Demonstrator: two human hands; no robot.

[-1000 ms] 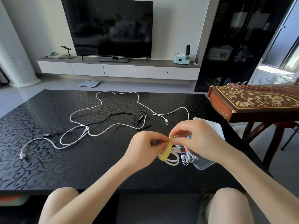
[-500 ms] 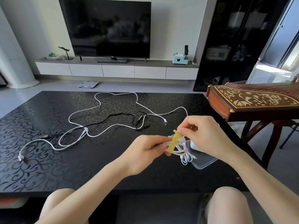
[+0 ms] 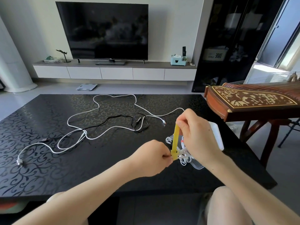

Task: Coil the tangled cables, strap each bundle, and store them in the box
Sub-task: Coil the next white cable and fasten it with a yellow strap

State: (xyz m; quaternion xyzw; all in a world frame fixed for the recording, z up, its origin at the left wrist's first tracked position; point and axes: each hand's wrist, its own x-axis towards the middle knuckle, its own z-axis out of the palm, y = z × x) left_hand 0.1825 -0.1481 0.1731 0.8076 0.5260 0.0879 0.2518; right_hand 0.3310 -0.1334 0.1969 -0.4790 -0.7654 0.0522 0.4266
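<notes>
Your left hand (image 3: 152, 157) pinched the yellow strap (image 3: 175, 138) at its base against the coiled white cable (image 3: 183, 157), just left of the clear box (image 3: 198, 167). Your right hand (image 3: 194, 135) pinched its tip, strap upright. Coil looked light and springy; best gripped at the strap crossing.

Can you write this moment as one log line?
left hand: grips cable coil | right hand: pinches yellow strap | loose cables: on table
</notes>
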